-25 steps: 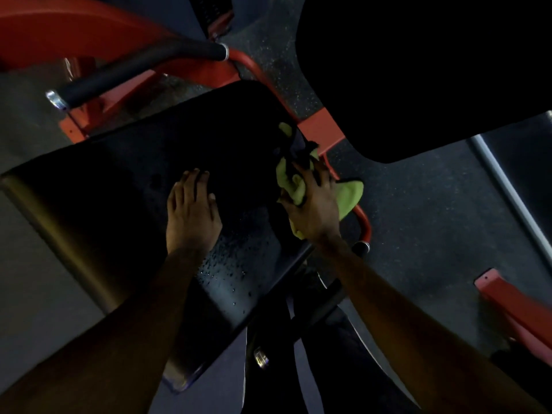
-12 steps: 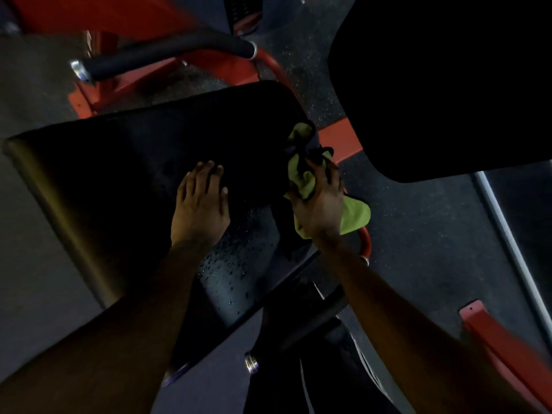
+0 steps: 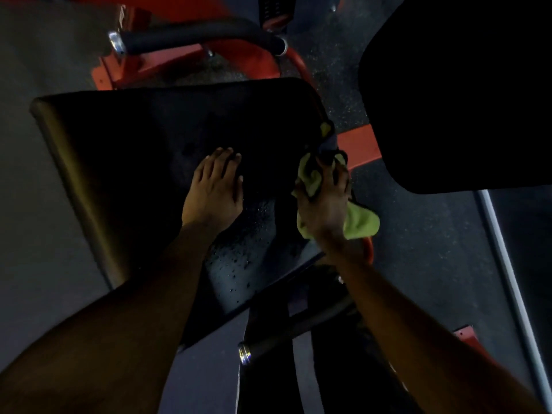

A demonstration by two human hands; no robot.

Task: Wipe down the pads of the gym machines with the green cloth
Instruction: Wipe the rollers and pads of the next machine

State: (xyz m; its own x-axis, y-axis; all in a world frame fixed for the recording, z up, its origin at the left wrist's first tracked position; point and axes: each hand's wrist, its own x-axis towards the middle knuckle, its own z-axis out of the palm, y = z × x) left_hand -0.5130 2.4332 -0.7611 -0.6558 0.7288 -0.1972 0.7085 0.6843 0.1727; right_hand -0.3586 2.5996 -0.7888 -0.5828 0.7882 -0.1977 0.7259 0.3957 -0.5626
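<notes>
The left hand (image 3: 212,195) lies flat on the big black pad (image 3: 155,138), with its fingers straight. The right hand (image 3: 324,204) grips the green cloth (image 3: 360,224) in a bunch and presses it on the right edge of the pad. Little water drops (image 3: 239,258) sit on the pad near the hands.

Partly hidden under right hand (image 3: 325,204): green cloth (image 3: 360,225); upper-right pad (image 3: 463,85) cut by edge.

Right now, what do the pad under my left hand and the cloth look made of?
Pad: probably black vinyl, smooth, faint sheen; droplets bead on it. Green cloth: soft matte fabric, perhaps microfibre; it bunches in the right hand.
</notes>
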